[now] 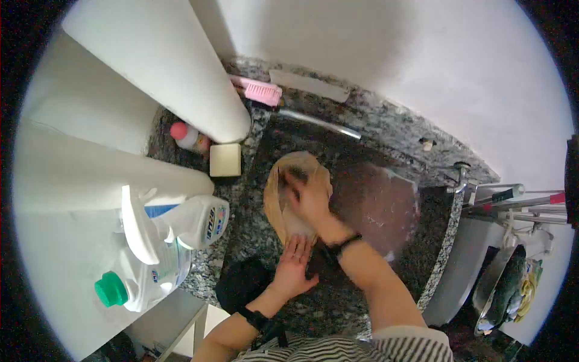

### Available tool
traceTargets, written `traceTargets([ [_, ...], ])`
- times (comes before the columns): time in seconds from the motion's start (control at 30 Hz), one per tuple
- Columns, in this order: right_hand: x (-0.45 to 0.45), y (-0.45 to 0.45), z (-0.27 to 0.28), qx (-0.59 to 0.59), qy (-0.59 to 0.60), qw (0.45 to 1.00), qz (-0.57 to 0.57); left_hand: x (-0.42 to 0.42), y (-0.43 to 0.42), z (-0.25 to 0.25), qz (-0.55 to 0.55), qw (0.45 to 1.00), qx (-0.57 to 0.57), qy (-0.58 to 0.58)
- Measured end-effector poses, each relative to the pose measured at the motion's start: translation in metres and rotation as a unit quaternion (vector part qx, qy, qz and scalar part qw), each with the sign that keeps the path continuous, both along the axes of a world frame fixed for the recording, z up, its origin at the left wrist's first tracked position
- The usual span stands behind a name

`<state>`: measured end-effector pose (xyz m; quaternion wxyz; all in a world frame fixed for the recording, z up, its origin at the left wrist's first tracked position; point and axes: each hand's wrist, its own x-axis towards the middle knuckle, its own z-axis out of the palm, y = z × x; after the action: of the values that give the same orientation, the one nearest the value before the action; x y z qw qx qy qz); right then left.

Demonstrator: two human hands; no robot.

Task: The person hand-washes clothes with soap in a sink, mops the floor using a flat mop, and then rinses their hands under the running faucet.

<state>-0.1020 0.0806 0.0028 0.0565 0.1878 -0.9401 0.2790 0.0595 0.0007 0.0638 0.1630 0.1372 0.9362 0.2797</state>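
Granite sink surround: grey-and-black speckled stone (386, 111) is running below a white wall (458, 66); dark corners are cutting off the view's edges.
Tan cloth: one soft, rumpled tan fabric piece (274, 205) is lying mid-basin; its inside is hiding partly behind the right hand (307, 196).
Right hand: it is pressing into the cloth, fingers bending; whether they are pinching any fabric, I cannot tell.
Left hand (294, 265): its fingers are stretching out flat over the cloth's near edge, thumb standing apart, not closing round anything.
Wrists: two black bands are showing, one on each (256, 318) (344, 243).
Pinkish-brown patch: one translucent, pale-edged area (377, 208) is spreading right of the cloth; its material is staying unclear.
Black bundle: one dark, rounded mass (244, 283) is sitting left of the left hand, its details getting lost in shadow.
White columns: two thick cylinders (163, 66) (120, 172) are blocking the view of the far left corner.
Ledge: one pink bristle brush (263, 93), one cream square block (225, 160) and one pink-capped bottle (187, 136) are resting there.
White containers: at least two are standing left, one green-capped jug (142, 286) and one dark-lettered bottle (212, 222); overlapping is confusing the count.
Right edge: one metal-rimmed vessel (485, 295) is holding contents too jumbled to name.
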Motion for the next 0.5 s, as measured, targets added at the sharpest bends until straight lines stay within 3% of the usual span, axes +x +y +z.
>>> traceTargets([
  [0.07,-0.030,-0.012,0.002,0.002,0.013,0.999,-0.049,0.003,-0.003,-0.005,0.000,0.999,0.004,0.037],
  [0.13,-0.036,-0.004,0.032,-0.019,-0.162,0.987,-0.011,0.005,-0.004,-0.003,0.003,1.000,0.009,0.030],
  [0.2,-0.004,0.019,0.036,-0.036,-0.046,0.998,0.010,-0.003,-0.003,0.000,0.009,0.999,0.028,0.030],
  [0.27,0.044,0.039,0.070,-0.029,-0.108,0.993,0.045,-0.001,-0.005,0.001,-0.001,0.999,0.025,0.022],
  [0.33,0.088,0.036,0.057,0.003,-0.131,0.987,0.093,0.002,-0.004,-0.007,0.006,1.000,0.014,-0.010],
  [0.37,0.079,0.030,0.040,0.033,-0.022,0.995,0.087,0.006,-0.005,-0.011,0.005,0.999,-0.003,-0.046],
  [0.5,-0.023,-0.023,0.003,0.049,-0.002,0.995,-0.085,0.002,-0.006,-0.007,-0.024,1.000,0.000,-0.017],
])
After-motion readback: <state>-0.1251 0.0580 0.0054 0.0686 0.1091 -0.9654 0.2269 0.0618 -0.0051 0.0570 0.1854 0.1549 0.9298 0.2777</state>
